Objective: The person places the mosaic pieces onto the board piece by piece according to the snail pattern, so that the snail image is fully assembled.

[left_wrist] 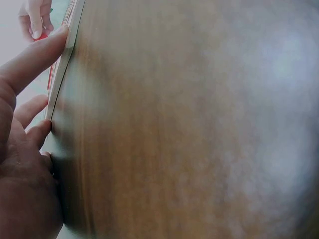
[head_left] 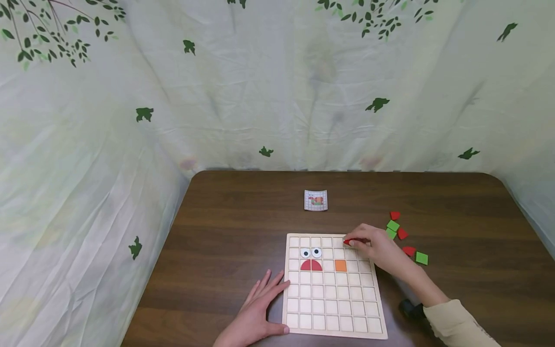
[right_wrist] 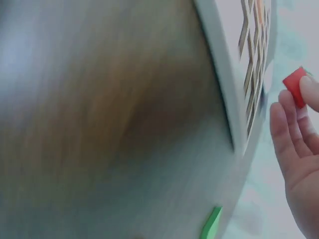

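Observation:
A pale wooden grid board (head_left: pixel 329 306) lies on the table. Toward its upper left sit two googly-eye pieces (head_left: pixel 310 253), with two red quarter-round pieces (head_left: pixel 311 265) below them. An orange square (head_left: pixel 340 265) fills a cell farther right. My right hand (head_left: pixel 381 248) pinches a red piece (right_wrist: pixel 295 85) between thumb and fingers over the board's upper right part; its exact shape is partly hidden. With fingers spread, my left hand (head_left: pixel 260 311) touches the board's left edge, thumb near the lower corner.
Several red pieces (head_left: pixel 409 251) and green squares (head_left: pixel 421 258) lie loose on the brown table (head_left: pixel 217 250) right of the board. Beyond the board is a small printed picture card (head_left: pixel 315 200). A pale curtain (head_left: pixel 277 96) with leaf and bird prints hangs behind.

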Motion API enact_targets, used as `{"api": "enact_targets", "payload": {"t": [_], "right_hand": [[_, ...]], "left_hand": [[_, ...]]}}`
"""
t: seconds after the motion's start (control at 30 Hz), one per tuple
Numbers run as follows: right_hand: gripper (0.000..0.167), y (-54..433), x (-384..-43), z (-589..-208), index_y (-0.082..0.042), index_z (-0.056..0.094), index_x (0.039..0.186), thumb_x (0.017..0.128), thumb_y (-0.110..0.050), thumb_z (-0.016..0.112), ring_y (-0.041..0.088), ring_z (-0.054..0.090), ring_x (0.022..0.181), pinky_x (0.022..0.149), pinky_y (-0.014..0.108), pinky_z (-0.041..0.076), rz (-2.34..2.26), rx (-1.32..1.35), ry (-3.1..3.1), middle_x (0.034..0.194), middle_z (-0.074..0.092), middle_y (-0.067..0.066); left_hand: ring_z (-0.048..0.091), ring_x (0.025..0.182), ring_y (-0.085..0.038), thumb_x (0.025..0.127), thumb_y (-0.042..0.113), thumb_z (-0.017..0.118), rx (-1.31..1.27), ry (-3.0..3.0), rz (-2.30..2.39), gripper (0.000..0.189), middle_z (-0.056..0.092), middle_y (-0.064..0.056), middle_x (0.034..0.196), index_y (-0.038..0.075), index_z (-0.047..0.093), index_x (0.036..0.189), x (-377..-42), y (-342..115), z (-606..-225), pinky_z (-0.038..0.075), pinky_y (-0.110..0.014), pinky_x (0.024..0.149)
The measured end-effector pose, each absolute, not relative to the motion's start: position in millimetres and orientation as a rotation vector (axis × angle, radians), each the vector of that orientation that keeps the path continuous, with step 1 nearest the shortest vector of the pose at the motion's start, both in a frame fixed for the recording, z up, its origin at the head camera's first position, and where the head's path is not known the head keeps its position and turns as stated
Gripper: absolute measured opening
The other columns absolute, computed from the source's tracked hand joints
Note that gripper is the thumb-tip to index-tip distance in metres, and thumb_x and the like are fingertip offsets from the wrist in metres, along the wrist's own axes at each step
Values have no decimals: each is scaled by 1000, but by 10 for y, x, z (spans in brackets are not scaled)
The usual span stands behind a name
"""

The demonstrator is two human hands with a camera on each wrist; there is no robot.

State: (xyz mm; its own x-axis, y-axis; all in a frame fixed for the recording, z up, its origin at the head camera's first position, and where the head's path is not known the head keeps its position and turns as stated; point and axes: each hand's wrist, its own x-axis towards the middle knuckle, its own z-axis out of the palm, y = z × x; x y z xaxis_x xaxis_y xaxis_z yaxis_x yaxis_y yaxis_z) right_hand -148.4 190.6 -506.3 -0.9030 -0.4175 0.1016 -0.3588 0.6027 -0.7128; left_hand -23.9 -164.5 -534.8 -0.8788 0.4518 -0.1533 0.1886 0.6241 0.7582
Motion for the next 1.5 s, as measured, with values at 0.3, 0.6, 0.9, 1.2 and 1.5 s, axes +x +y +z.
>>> {"api": "enact_targets", "payload": {"t": [0.3, 0.6, 0.9, 1.2, 1.5], "right_hand": [[19, 1618, -1369, -5093, -19, 67, 95, 83, -9, 78, 10, 59, 77, 70, 26, 53, -1268, -649, 2570, 85, 64, -11], [14, 1490, -1384, -5150, -24, 72, 88, 86, -11, 76, 5, 56, 75, 70, 25, 51, -1141, -805, 2538, 84, 65, -16], [14, 1395, -1350, -5147, -23, 73, 87, 84, -10, 78, 6, 55, 78, 71, 26, 50, -1078, -841, 2567, 87, 62, -16], [15, 1416, -1321, -5182, -26, 75, 91, 85, -13, 77, 5, 55, 80, 74, 26, 50, -1033, -828, 2590, 89, 62, -19], [17, 1642, -1330, -5163, -25, 74, 97, 86, -12, 76, 5, 55, 79, 70, 26, 49, -1082, -822, 2590, 91, 65, -17]], "left_hand": [[4, 150, -28, 67, 35, 87, 513, 2512, 1129, 92, 25, 7, 161, 29, 44, 148, -239, -1647, -5350, 3, -51, 113], [4, 150, -28, 67, 36, 87, 510, 2511, 1121, 91, 25, 8, 160, 30, 44, 148, -240, -1647, -5355, 4, -54, 113], [4, 150, -28, 67, 37, 87, 515, 2518, 1128, 92, 25, 8, 160, 30, 44, 148, -244, -1655, -5366, 3, -53, 112], [4, 150, -28, 67, 38, 87, 510, 2515, 1126, 91, 25, 7, 160, 30, 44, 148, -245, -1658, -5364, 4, -55, 112], [4, 150, -29, 67, 37, 87, 517, 2520, 1134, 91, 26, 7, 160, 29, 45, 148, -243, -1655, -5358, 2, -50, 112]]}}
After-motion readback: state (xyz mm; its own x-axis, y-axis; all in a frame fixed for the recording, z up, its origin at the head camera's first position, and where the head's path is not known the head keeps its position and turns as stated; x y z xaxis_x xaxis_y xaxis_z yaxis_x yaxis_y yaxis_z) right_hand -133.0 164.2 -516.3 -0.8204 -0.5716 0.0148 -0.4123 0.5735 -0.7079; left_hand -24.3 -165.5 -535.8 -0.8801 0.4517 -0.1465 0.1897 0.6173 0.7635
